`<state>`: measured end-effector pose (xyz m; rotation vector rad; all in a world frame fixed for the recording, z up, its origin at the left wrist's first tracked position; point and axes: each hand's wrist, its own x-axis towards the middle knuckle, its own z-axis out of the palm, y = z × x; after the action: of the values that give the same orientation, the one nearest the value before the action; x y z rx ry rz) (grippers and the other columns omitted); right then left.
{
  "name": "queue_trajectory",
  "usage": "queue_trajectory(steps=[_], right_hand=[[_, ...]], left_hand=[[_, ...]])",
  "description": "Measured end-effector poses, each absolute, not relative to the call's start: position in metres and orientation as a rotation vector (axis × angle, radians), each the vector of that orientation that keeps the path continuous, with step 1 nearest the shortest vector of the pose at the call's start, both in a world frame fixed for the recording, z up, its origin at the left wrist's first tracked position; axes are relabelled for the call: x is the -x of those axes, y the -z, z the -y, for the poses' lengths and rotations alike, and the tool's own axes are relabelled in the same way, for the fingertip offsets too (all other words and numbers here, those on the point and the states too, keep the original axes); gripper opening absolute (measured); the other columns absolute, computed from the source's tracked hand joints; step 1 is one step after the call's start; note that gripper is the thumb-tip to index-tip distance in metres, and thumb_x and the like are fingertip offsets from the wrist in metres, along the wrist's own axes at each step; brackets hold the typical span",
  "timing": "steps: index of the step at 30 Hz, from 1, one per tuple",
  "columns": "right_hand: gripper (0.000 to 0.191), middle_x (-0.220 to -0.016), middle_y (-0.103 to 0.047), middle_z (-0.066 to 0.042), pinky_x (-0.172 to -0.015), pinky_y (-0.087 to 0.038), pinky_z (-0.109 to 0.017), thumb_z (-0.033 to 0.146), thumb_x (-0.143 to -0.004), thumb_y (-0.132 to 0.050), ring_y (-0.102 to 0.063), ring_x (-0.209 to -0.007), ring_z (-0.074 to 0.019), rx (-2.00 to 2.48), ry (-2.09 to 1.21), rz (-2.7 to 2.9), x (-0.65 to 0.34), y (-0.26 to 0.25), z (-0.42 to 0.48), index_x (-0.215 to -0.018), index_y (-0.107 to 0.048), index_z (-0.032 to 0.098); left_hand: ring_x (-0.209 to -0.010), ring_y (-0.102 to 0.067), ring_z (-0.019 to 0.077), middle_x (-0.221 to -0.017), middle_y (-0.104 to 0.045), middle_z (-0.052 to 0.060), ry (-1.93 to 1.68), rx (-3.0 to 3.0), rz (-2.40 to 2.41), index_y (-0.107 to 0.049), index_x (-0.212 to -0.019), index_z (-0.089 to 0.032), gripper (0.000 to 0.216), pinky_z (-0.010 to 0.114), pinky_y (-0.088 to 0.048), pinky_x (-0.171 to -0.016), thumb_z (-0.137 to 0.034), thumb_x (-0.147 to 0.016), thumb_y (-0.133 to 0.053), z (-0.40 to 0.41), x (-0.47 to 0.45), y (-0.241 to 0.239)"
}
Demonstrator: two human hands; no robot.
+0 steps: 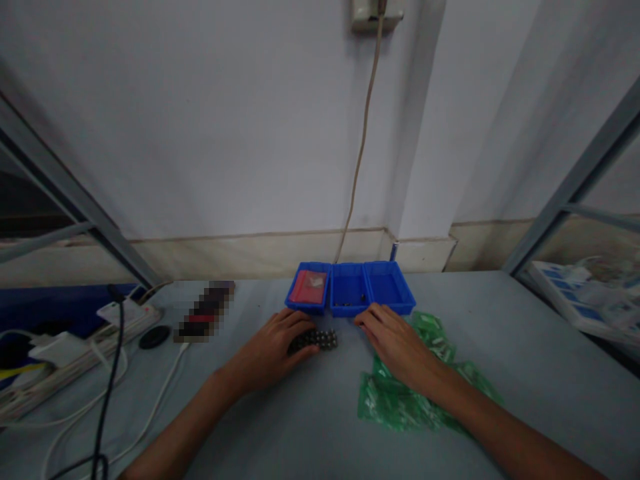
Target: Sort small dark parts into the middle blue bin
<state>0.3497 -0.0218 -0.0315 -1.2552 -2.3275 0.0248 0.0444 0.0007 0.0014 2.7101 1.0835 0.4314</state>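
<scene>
My left hand (280, 343) rests on the table, thumb and fingers closed around a dark block with rows of shiny round metal studs (327, 340). Part of the block is hidden under the fingers. My right hand (387, 330) is by the front edge of the middle blue bin (349, 311), fingertips curled together; whatever they hold, if anything, is hidden. A few small dark pieces lie in that bin. The left blue bin (307, 308) contains a red packet (301, 287). The right blue bin (389, 285) stands beside them. Crumpled green plastic bags (395, 403) lie beneath my right wrist.
At left, a power strip (75, 367) with plugs and trailing cables lies near a blurred phone-like object (205, 313) and a black round disc (155, 337). A white tray (565, 300) sits at the far right. Grey metal frame bars flank the table; a wall stands behind.
</scene>
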Motion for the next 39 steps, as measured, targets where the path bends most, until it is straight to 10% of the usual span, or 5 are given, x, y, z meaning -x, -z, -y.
queue_trajectory(steps=[39], right_hand=[[0.024,-0.114,-0.070,-0.010,-0.094,-0.058,-0.048,0.009,-0.108,-0.053,-0.067,-0.106,-0.0294,1.250,-0.041,2.321,-0.351,0.030,0.022,-0.121,-0.069,0.021]], left_hand=[[-0.103,-0.069,0.0262,-0.117,-0.068,0.007,-0.525,-2.577,-1.180,-0.070,-0.117,-0.023,0.041,0.040,-0.058,-0.091,-0.061,-0.101,-0.072,-0.013,0.005,0.026]])
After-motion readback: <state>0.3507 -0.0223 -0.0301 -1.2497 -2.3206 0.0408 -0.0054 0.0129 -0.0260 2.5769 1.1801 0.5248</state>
